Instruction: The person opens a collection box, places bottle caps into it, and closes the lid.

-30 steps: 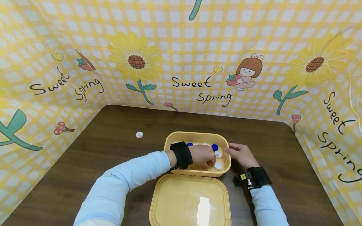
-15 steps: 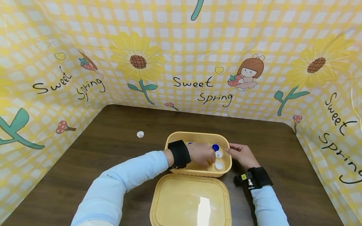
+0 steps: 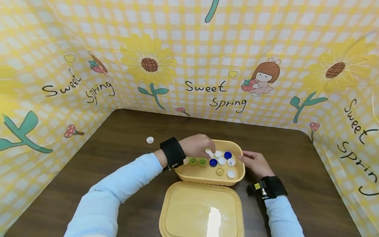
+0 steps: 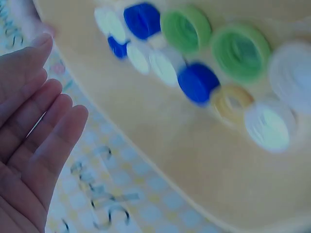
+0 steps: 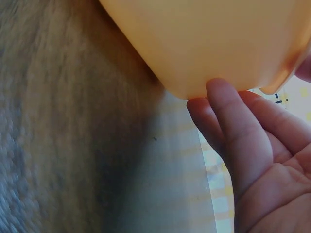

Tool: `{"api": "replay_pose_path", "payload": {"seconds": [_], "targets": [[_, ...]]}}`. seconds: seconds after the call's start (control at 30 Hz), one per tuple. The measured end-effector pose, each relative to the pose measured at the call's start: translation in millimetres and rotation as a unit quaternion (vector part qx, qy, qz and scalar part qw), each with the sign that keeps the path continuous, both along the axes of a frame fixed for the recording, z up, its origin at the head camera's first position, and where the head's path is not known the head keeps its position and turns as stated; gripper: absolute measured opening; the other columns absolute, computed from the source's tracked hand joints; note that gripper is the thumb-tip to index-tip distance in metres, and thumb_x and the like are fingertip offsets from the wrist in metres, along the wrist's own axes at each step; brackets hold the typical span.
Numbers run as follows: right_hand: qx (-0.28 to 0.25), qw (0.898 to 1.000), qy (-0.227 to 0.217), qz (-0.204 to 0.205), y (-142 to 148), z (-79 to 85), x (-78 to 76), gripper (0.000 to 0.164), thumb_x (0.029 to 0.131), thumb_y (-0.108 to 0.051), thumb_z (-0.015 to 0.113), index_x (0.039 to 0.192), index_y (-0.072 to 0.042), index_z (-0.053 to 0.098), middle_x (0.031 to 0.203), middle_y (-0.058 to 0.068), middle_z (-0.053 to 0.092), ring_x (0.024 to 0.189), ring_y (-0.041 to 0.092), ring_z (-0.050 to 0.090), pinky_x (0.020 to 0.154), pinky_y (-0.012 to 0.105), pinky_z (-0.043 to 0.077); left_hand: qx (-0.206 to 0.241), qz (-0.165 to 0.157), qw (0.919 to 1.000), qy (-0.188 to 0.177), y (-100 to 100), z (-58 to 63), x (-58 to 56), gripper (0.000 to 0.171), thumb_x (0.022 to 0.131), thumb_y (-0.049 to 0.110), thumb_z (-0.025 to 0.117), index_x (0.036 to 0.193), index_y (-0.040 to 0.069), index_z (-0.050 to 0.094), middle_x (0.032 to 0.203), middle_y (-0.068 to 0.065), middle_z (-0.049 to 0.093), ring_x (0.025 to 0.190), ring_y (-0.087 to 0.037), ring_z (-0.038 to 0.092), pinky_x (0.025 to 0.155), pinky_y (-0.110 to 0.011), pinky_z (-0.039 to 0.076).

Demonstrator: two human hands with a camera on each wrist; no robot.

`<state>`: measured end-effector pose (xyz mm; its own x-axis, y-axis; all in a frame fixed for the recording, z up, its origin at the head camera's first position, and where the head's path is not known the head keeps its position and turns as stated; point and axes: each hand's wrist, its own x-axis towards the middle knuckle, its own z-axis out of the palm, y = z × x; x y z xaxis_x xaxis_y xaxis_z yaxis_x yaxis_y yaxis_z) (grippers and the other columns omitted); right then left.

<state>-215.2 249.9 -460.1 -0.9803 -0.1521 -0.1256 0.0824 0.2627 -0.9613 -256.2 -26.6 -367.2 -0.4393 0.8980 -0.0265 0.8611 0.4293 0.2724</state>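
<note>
My left hand [image 3: 196, 145] is over the back left of a yellow plastic box [image 3: 207, 180], with white caps right by its fingertips. In the left wrist view its fingers [image 4: 58, 141] are extended beside the box's rim, holding nothing visible. Inside the box lie several bottle caps: white [image 3: 231, 174], blue [image 3: 213, 162], green [image 3: 202, 162] and a yellow one [image 3: 219, 171]. My right hand [image 3: 257, 163] grips the box's right end, thumb at the rim; its fingers [image 5: 238, 126] press the outer wall. The left hand hides the box's back left corner.
A yellow lid [image 3: 201, 204] lies flat on the dark wooden table [image 3: 133, 125], just in front of the box. One white cap [image 3: 150, 140] sits alone on the table, left of the box. Printed yellow checked cloth [image 3: 189, 65] encloses the back and sides.
My left hand has moved back and to the left from the middle of the box, uncovering green, blue, white and yellow caps. The right hand keeps its hold on the box's right end.
</note>
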Motion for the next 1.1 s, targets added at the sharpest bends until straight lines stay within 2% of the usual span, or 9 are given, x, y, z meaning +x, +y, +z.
{"api": "replay_pose_path", "payload": {"seconds": [0.23,0.47,0.67,0.93,1.0,1.1], "targets": [[-0.009,1.0,0.001,0.003,0.3,-3.3,-0.1,0.047,0.096,-0.017,0.063,0.13,0.014,0.052,0.122,0.03,0.059,0.098,0.02,0.065,0.08,0.025,0.055,0.041,0.071,0.996,0.035,-46.7,8.9,-13.6,0.022,0.085,0.014,0.076,0.104,0.002,0.074,0.103,-0.008,0.071,0.096,-0.02,0.066,0.085,-0.029,0.053],[-0.005,1.0,0.005,0.001,1.2,-5.0,-0.6,0.048,0.096,-0.017,0.063,0.131,0.014,0.052,0.121,0.029,0.06,0.097,0.018,0.065,0.079,0.024,0.055,0.06,0.17,0.9826,0.045,-96.4,8.8,-28.7,0.023,0.083,0.012,0.078,0.102,0.0,0.074,0.102,-0.011,0.071,0.096,-0.025,0.066,0.085,-0.035,0.054],[-0.016,1.0,0.005,0.005,1.8,-4.2,-0.5,0.048,0.096,-0.016,0.062,0.131,0.015,0.051,0.121,0.03,0.06,0.094,0.015,0.066,0.079,0.024,0.055,0.039,0.25,0.9672,0.026,-135.3,-3.8,-37.3,0.025,0.082,0.013,0.079,0.103,0.0,0.074,0.105,-0.012,0.07,0.097,-0.027,0.066,0.084,-0.039,0.054],[-0.008,1.0,0.003,0.007,3.1,-2.5,0.2,0.049,0.097,-0.017,0.061,0.131,0.015,0.05,0.121,0.029,0.06,0.093,0.015,0.067,0.078,0.024,0.055,-0.006,0.318,0.9481,-0.007,-167.8,-27.0,-48.2,0.031,0.083,0.014,0.078,0.109,-0.002,0.071,0.11,-0.016,0.068,0.099,-0.031,0.065,0.085,-0.042,0.054],[-0.006,1.0,0.001,0.007,2.4,-2.5,0.7,0.049,0.097,-0.018,0.061,0.132,0.014,0.05,0.12,0.029,0.06,0.092,0.015,0.067,0.078,0.024,0.055,-0.012,0.332,0.943,-0.014,-174.9,-32.0,-50.3,0.032,0.083,0.014,0.078,0.11,-0.003,0.071,0.11,-0.017,0.068,0.095,-0.029,0.065,0.084,-0.041,0.054],[-0.005,1.0,0.0,0.007,1.1,-1.8,1.3,0.049,0.097,-0.019,0.062,0.132,0.014,0.051,0.121,0.029,0.06,0.093,0.015,0.066,0.078,0.024,0.055,-0.004,0.352,0.9354,-0.034,-184.9,-38.0,-52.7,0.033,0.083,0.013,0.078,0.111,-0.004,0.07,0.111,-0.019,0.068,0.08,-0.022,0.067,0.079,-0.039,0.055]]}}
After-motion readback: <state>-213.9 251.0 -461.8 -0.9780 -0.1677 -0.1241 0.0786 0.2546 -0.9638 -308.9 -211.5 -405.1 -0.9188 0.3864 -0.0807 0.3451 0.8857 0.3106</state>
